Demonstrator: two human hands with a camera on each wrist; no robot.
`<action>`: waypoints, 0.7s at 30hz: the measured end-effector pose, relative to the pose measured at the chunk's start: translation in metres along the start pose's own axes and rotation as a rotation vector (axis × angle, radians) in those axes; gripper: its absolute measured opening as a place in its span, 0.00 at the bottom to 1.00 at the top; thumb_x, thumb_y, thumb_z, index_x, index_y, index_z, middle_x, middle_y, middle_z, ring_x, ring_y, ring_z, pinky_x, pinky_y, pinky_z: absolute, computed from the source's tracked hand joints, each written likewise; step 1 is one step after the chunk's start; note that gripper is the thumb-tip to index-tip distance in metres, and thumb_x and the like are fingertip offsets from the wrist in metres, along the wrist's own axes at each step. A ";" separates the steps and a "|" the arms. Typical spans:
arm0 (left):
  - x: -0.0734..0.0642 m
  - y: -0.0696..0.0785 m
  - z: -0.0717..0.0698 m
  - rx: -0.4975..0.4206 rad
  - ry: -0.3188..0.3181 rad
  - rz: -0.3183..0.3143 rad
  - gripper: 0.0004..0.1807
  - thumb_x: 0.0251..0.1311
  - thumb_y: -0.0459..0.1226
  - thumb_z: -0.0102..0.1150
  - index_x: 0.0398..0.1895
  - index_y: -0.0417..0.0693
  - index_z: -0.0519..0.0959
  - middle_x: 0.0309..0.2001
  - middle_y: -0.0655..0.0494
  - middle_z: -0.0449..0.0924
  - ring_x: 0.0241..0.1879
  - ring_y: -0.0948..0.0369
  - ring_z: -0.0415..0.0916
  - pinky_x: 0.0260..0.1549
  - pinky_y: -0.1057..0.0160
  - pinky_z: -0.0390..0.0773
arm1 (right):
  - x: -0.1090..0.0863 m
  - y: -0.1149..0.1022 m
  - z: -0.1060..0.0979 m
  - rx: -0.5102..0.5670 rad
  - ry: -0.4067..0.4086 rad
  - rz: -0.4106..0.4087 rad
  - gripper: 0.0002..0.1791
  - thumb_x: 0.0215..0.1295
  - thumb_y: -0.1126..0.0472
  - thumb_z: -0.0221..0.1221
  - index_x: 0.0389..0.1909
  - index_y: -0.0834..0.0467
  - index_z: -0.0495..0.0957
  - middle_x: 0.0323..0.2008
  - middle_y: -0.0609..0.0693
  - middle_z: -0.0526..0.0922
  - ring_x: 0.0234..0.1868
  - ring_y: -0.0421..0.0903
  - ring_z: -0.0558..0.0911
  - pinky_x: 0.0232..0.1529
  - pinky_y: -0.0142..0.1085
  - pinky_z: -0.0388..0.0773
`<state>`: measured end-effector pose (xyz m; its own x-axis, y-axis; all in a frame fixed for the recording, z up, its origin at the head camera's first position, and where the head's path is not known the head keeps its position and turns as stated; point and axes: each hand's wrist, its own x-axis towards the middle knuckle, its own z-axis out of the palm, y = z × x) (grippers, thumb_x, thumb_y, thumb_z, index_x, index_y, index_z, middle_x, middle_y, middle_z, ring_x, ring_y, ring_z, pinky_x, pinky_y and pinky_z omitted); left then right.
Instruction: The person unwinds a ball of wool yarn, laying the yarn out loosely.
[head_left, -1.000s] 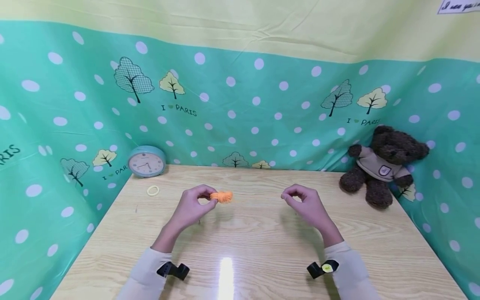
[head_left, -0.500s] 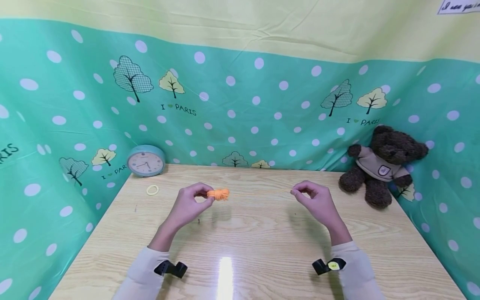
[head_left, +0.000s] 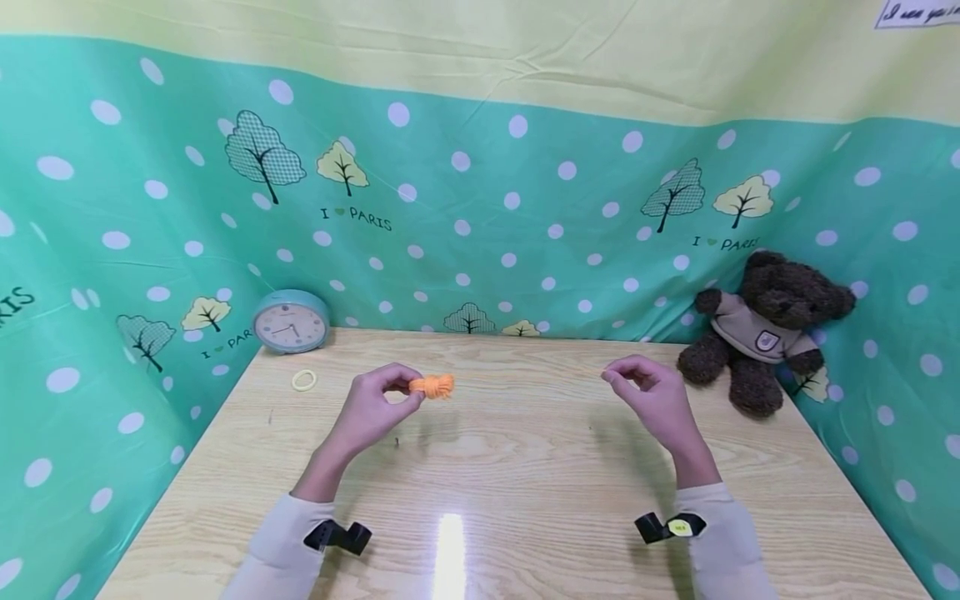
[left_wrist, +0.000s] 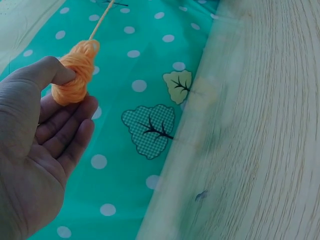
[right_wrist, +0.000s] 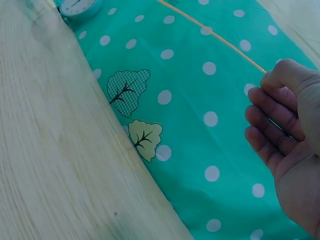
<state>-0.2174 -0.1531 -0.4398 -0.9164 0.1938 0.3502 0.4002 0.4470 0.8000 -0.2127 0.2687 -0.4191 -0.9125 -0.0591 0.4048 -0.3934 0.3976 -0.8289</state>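
My left hand (head_left: 373,410) pinches a small bundle of orange yarn (head_left: 437,387) between thumb and fingers, above the middle-left of the table. In the left wrist view the bundle (left_wrist: 75,75) is wound thick, and a single strand (left_wrist: 102,20) leaves its top. My right hand (head_left: 654,402), across to the right, pinches the other part of that strand with thumb and forefinger. The right wrist view shows the orange strand (right_wrist: 212,33) running taut to those fingertips. In the head view the strand is too thin to make out.
A pale yellow ring (head_left: 303,381) lies on the wooden table (head_left: 510,475) at left, in front of a teal clock (head_left: 291,322). A brown teddy bear (head_left: 765,333) sits at the back right corner. Green dotted cloth (head_left: 510,225) hangs around the table.
My right hand has moved to the right and slightly up, away from the left. The left hand, with the yarn bundle, has shifted slightly left. The gap between them has widened.
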 end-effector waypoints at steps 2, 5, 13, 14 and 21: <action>0.000 0.000 -0.001 -0.002 0.001 -0.004 0.07 0.59 0.29 0.68 0.39 0.48 0.86 0.38 0.55 0.88 0.38 0.63 0.83 0.44 0.65 0.86 | 0.000 0.000 -0.003 -0.006 0.013 -0.002 0.06 0.71 0.64 0.65 0.42 0.63 0.86 0.36 0.36 0.86 0.40 0.35 0.83 0.44 0.24 0.80; 0.000 0.001 -0.002 -0.006 0.003 -0.015 0.07 0.59 0.30 0.68 0.39 0.48 0.86 0.38 0.55 0.88 0.38 0.62 0.84 0.44 0.65 0.85 | 0.001 0.001 -0.006 -0.012 0.034 -0.002 0.06 0.71 0.64 0.65 0.42 0.64 0.85 0.36 0.35 0.85 0.40 0.35 0.83 0.44 0.23 0.80; -0.001 0.000 -0.004 0.004 0.008 -0.040 0.07 0.60 0.31 0.69 0.40 0.48 0.85 0.38 0.56 0.89 0.38 0.63 0.84 0.45 0.66 0.84 | 0.001 -0.002 -0.013 0.010 0.075 -0.036 0.07 0.70 0.67 0.64 0.42 0.68 0.84 0.35 0.33 0.86 0.39 0.33 0.83 0.45 0.22 0.79; -0.001 0.000 -0.004 0.004 0.009 -0.042 0.07 0.60 0.31 0.69 0.40 0.48 0.85 0.38 0.56 0.89 0.39 0.63 0.84 0.46 0.65 0.85 | 0.001 -0.002 -0.014 0.013 0.080 -0.039 0.07 0.70 0.67 0.64 0.42 0.68 0.84 0.35 0.33 0.86 0.40 0.33 0.83 0.45 0.22 0.79; 0.000 0.001 -0.005 0.002 0.014 -0.043 0.06 0.61 0.32 0.70 0.40 0.47 0.86 0.37 0.55 0.89 0.38 0.63 0.84 0.47 0.56 0.86 | 0.000 -0.001 -0.020 0.029 0.130 -0.011 0.06 0.70 0.68 0.65 0.42 0.69 0.84 0.35 0.32 0.86 0.39 0.34 0.83 0.42 0.22 0.80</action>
<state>-0.2168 -0.1574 -0.4368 -0.9327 0.1618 0.3222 0.3602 0.4560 0.8138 -0.2102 0.2865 -0.4103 -0.8867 0.0570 0.4587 -0.4077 0.3713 -0.8342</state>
